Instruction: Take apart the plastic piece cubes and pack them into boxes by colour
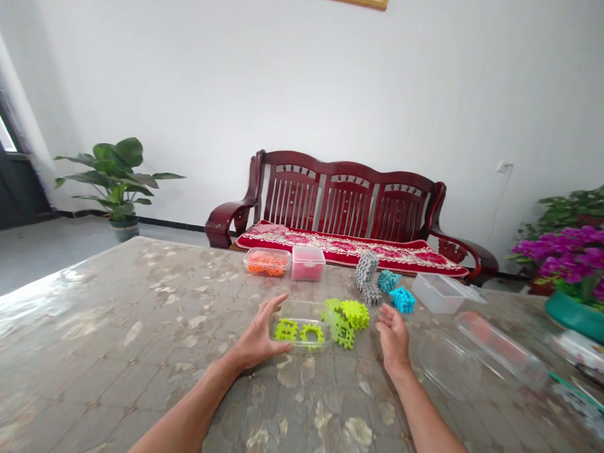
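My left hand (260,335) is around the left end of a clear plastic container (301,312), thumb at the front and fingers behind. Inside the container lie two lime-green toothed building pieces, a gridded square (286,330) and one with a round hole (304,335). More lime-green pieces (354,313) are heaped at its right side, some seen through the clear wall. To the right of that heap is my right hand (393,336), fingers slightly bent and apart, holding nothing. Behind it stand a column of grey pieces (366,273) and blue clusters (403,300).
At the table's far edge are a box of orange pieces (267,262) and a lidded box of pink pieces (308,264). On the right lie a clear box (436,294), clear lids (449,366), a long container (501,349) and a teal flower pot (581,317).
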The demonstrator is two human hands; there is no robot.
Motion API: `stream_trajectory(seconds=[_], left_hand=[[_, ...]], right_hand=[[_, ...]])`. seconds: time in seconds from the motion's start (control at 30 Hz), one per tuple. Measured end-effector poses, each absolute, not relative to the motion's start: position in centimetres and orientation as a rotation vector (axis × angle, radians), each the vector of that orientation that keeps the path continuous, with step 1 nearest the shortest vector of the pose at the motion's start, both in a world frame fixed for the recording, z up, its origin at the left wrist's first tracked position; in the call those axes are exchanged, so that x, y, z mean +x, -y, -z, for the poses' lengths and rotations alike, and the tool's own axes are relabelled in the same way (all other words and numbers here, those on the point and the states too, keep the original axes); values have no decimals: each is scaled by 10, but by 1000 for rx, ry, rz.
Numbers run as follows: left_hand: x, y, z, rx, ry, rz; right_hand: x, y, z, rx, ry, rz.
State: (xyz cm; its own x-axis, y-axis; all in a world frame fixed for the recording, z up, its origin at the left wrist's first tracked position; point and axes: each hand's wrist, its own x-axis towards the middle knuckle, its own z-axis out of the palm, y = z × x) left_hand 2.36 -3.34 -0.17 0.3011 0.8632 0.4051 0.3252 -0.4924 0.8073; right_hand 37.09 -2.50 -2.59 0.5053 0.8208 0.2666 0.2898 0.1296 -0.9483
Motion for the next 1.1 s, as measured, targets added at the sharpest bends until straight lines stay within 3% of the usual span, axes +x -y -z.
stream_trajectory(seconds=[0.27,0.67,1.1], left_hand=[[24,34,2,1954,-1068,-1119],[22,35,2,1948,-1075,-1097],[22,35,2,1934,-1058,-1109]], right_hand=[[368,22,30,-1355,1088,-395],[369,5,-2,-1375,1872,-116],[371,2,-1,-1386,1844,-91]])
